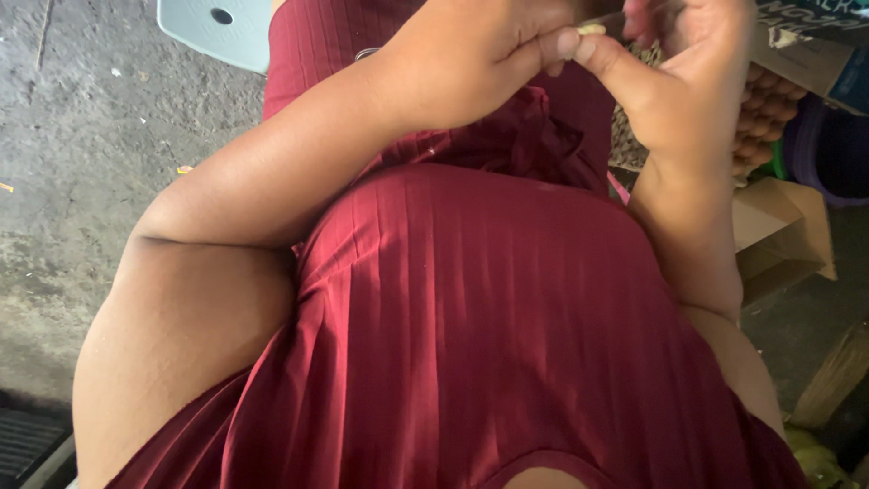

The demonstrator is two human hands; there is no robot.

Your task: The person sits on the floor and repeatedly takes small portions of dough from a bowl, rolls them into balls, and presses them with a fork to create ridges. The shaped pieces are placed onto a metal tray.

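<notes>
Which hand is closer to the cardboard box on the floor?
Right. The right hand is raised just up and left of the cardboard box, holding a small pale piece together with the left hand, which is farther left.

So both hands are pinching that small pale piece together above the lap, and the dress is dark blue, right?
Not quite. The head view shows the left hand and right hand meeting on the small pale piece above the lap, but the dress is dark red and ribbed, not dark blue.
</notes>
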